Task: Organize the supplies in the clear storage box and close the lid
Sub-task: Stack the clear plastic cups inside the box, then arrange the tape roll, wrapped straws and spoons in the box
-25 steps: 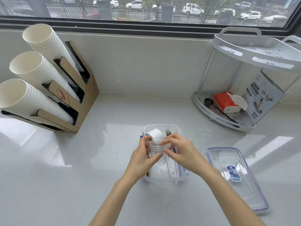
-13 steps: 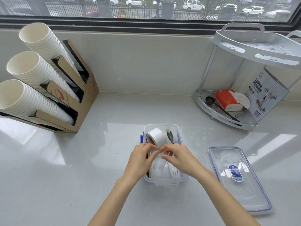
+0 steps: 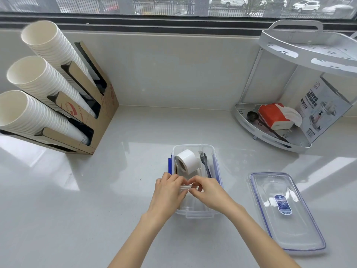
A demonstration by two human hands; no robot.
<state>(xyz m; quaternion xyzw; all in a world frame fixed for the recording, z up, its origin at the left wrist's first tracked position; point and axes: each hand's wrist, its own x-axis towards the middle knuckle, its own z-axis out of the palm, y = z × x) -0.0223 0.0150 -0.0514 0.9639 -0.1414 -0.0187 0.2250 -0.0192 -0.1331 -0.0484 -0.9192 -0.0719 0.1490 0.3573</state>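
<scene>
The clear storage box (image 3: pixel 193 147) stands open on the counter in front of me. Inside its far end lie a white tape roll (image 3: pixel 187 161) and a dark plastic fork (image 3: pixel 204 163). My left hand (image 3: pixel 168 192) and my right hand (image 3: pixel 209 192) both pinch the rim of a clear plastic cup (image 3: pixel 190 187), held low inside the near half of the box. Most of the cup is hidden by my fingers. The clear lid (image 3: pixel 286 211) with a blue seal and a label lies flat to the right of the box.
A cardboard holder with three stacks of white paper cups (image 3: pixel 38 93) stands at the left. A grey two-tier corner rack (image 3: pixel 286 122) at the back right holds a red tissue pack (image 3: pixel 274 116), a dark scoop and a printed box. A window runs along the back.
Both hands have lowered the clear cup from above the box down into its near half. The tape roll and the fork are now uncovered.
</scene>
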